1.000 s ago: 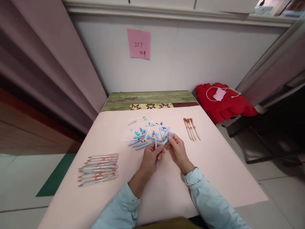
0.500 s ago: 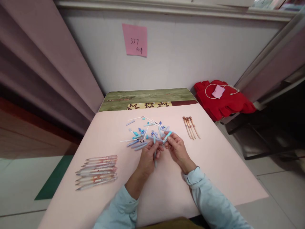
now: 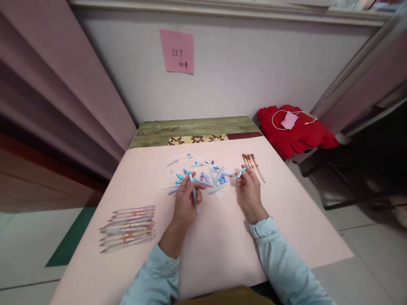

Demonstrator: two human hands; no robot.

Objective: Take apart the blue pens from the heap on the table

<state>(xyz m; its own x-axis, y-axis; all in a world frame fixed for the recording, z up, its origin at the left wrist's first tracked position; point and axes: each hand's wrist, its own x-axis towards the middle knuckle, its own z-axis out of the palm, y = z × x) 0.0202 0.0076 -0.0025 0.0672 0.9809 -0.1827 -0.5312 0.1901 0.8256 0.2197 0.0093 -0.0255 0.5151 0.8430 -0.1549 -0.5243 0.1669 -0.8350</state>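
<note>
My left hand (image 3: 185, 201) is closed around a pale blue pen barrel (image 3: 195, 198), which it holds at a steep slant over the table. My right hand (image 3: 250, 191), held apart on the right, pinches a small turquoise and white pen piece (image 3: 241, 173) between thumb and fingers; its exact kind I cannot make out. Between and beyond both hands lies a loose heap of pen parts: blue and lilac barrels (image 3: 218, 189), thin white refills (image 3: 168, 187) and small turquoise and dark blue pieces (image 3: 179, 177). My left hand hides some of the heap.
On the left lies a row of several clear patterned pens (image 3: 132, 228). Several brown-topped pens (image 3: 258, 169) lie past my right hand. A pale pink sheet (image 3: 219, 250) covers the table. A red cloth (image 3: 295, 137) with a white cable sits beyond the right edge.
My hands have moved apart from close together: the left shifted left with the pen barrel, the right moved right with the turquoise piece. The view has shifted slightly.
</note>
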